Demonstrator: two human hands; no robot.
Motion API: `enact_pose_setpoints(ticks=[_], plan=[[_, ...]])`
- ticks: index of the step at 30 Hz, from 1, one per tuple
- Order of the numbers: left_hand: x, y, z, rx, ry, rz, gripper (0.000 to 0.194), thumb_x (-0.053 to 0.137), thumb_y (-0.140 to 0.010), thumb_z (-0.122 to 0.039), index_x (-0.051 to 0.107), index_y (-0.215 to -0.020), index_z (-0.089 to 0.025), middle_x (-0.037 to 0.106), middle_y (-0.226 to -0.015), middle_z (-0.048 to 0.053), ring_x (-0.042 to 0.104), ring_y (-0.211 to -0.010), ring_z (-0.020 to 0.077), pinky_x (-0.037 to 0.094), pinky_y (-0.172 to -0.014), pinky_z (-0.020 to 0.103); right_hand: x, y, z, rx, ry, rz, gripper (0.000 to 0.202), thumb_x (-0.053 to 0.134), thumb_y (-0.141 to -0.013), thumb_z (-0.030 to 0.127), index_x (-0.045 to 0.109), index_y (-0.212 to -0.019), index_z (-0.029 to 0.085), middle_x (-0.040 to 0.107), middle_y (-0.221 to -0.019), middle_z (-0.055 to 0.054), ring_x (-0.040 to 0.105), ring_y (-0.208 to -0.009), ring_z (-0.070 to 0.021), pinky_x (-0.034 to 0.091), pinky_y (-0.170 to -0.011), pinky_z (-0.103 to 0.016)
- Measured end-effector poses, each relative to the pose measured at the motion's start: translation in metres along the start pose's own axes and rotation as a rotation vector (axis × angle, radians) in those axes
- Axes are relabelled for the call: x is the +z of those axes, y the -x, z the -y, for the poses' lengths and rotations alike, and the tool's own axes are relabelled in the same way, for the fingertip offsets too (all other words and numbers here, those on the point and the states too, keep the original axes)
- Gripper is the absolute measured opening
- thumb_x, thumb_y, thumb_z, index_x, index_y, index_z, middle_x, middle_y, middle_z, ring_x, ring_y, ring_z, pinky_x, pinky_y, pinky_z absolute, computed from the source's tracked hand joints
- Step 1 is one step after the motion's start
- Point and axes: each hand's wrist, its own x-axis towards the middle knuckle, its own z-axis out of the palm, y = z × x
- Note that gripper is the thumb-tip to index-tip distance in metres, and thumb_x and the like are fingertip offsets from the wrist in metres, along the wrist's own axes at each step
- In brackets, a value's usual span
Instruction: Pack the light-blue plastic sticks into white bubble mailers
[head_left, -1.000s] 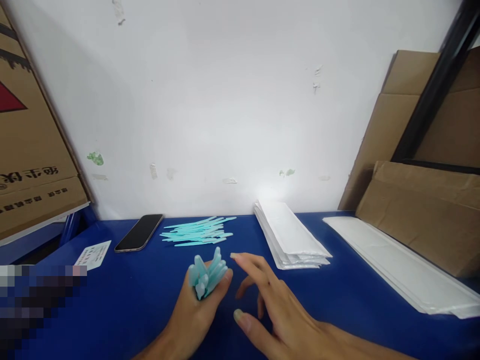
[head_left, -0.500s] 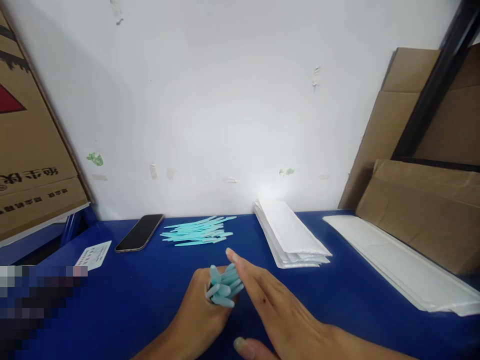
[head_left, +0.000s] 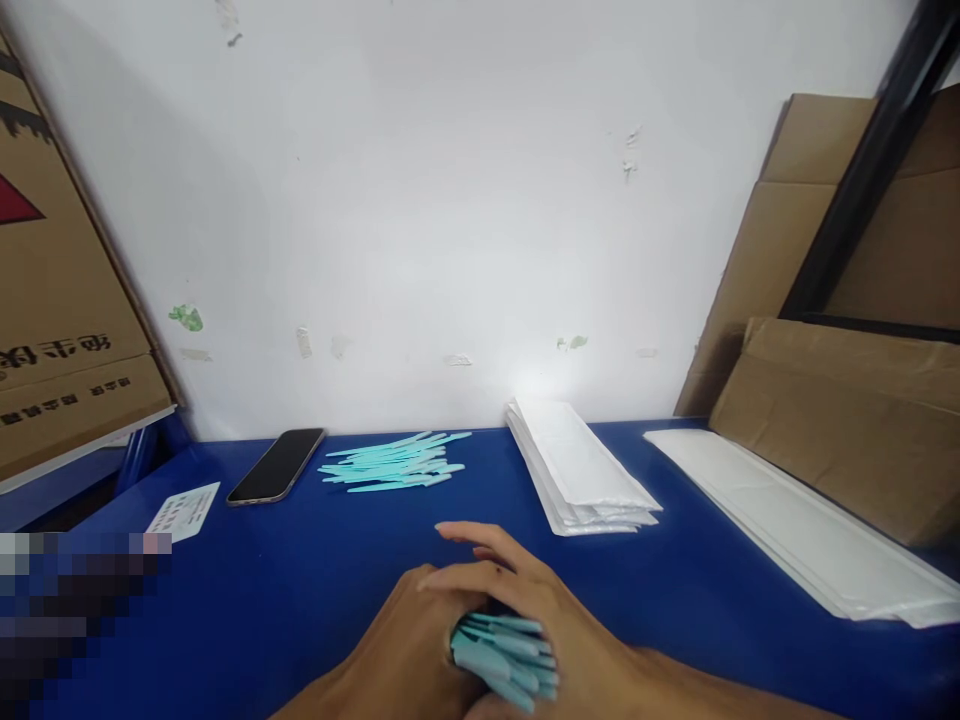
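A bundle of thin teal plastic sticks (head_left: 506, 655), shaped like eyebrow razors, lies between my two hands near the bottom of the view. My left hand (head_left: 405, 635) is closed round it. Cupped against the bundle's right side is my right hand (head_left: 570, 625), its fingers arching over the left knuckles and its palm at the stick ends. The lower part of the bundle and most of the left fingers are hidden. Beyond the hands, a loose pile of the same teal sticks (head_left: 394, 463) lies on the blue table (head_left: 255, 610).
Left of the pile are a black phone (head_left: 276, 467) and a white printed card (head_left: 184, 511). A stack of white padded envelopes (head_left: 585, 465) stands to the right, with longer white envelopes (head_left: 795, 520) farther right. Cardboard boxes (head_left: 67, 250) flank the table before a white wall (head_left: 450, 200).
The bundle has tipped toward the right and down, its ends now against my right palm. My right fingers have folded over my left hand, and both hands sit slightly lower.
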Motion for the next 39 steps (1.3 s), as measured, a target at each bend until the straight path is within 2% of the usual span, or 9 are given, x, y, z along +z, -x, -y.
enact_pose_setpoints(ticks=[3,7,11,15,21,23,27,32,39], plan=[[-0.001,0.001,-0.002,0.019,0.007,-0.011,0.008,0.069,-0.071,-0.028,0.074,-0.076,-0.025,0.072,-0.074,0.002,0.068,-0.074,0.0227,0.052,-0.065,0.026,0.001,0.0,0.009,-0.01,-0.068,-0.043,0.031,0.081,-0.078,0.034,0.074,-0.107,0.03,0.049,-0.148,-0.004,0.047,-0.137,-0.0259,0.047,-0.108,-0.039],[-0.011,-0.006,-0.019,0.011,0.067,0.134,0.026,0.059,-0.079,-0.019,0.073,-0.1,-0.024,0.075,-0.095,0.003,0.071,-0.086,0.022,0.053,-0.073,0.026,0.004,0.004,0.017,-0.07,-0.103,-0.134,0.003,0.069,-0.087,0.023,0.07,-0.089,0.026,0.064,-0.133,-0.003,0.054,-0.131,-0.0226,0.044,-0.112,-0.042],[-0.014,-0.011,-0.028,-0.029,0.061,0.159,0.031,0.05,-0.084,-0.01,0.071,-0.101,-0.025,0.075,-0.099,0.0,0.07,-0.09,0.0202,0.051,-0.073,0.024,0.008,0.004,0.014,-0.054,-0.143,-0.224,0.009,0.058,-0.095,0.03,0.063,-0.089,0.025,0.07,-0.124,-0.007,0.054,-0.132,-0.0245,0.045,-0.11,-0.049],[-0.01,-0.008,-0.023,-0.008,-0.05,0.105,0.023,0.054,-0.085,-0.013,0.072,-0.095,-0.024,0.075,-0.084,0.001,0.069,-0.072,0.0196,0.048,-0.064,0.024,0.009,0.002,0.007,-0.003,-0.253,-0.247,0.02,0.051,-0.099,0.037,0.062,-0.091,0.023,0.073,-0.117,-0.008,0.056,-0.13,-0.024,0.047,-0.108,-0.048],[-0.008,-0.005,-0.015,-0.029,-0.059,0.091,0.02,0.051,-0.089,-0.018,0.07,-0.084,-0.023,0.071,-0.075,0.0,0.064,-0.062,0.0171,0.043,-0.057,0.023,0.007,-0.002,0.003,0.076,-0.335,-0.276,0.013,0.071,-0.087,0.033,0.068,-0.084,0.02,0.072,-0.11,-0.007,0.067,-0.109,-0.0235,0.052,-0.099,-0.039],[-0.009,-0.005,-0.013,-0.042,-0.073,0.093,0.022,0.049,-0.091,-0.02,0.065,-0.076,-0.021,0.065,-0.068,0.0,0.055,-0.055,0.0147,0.037,-0.053,0.024,0.007,-0.001,0.002,0.063,-0.301,-0.312,0.018,0.077,-0.081,0.028,0.069,-0.096,0.023,0.071,-0.111,-0.006,0.068,-0.103,-0.0223,0.056,-0.092,-0.036],[-0.008,-0.004,-0.01,-0.15,-0.076,0.079,0.031,0.046,-0.093,-0.023,0.043,-0.062,-0.02,0.039,-0.055,-0.006,0.028,-0.05,0.0101,0.024,-0.05,0.024,0.002,0.004,-0.002,-0.082,-0.046,-0.502,0.069,0.079,-0.079,0.023,0.046,-0.139,0.036,0.059,-0.137,-0.004,0.062,-0.116,-0.0218,0.054,-0.097,-0.037],[-0.007,-0.004,-0.008,-0.163,-0.009,0.052,0.024,0.046,-0.083,-0.011,0.036,-0.063,-0.019,0.039,-0.059,-0.007,0.028,-0.057,0.0095,0.022,-0.053,0.023,-0.007,0.008,-0.005,-0.329,0.393,-0.283,0.067,0.067,-0.09,0.02,0.037,-0.149,0.031,0.047,-0.151,-0.006,0.044,-0.14,-0.0238,0.04,-0.116,-0.041],[-0.007,-0.001,-0.006,-0.172,0.013,0.024,0.022,0.042,-0.089,-0.018,0.042,-0.068,-0.019,0.043,-0.063,-0.006,0.034,-0.059,0.0099,0.026,-0.055,0.022,-0.011,0.01,0.001,-0.324,0.411,-0.268,0.056,0.063,-0.09,0.02,0.042,-0.142,0.027,0.036,-0.159,-0.009,0.04,-0.143,-0.0262,0.041,-0.115,-0.043]])
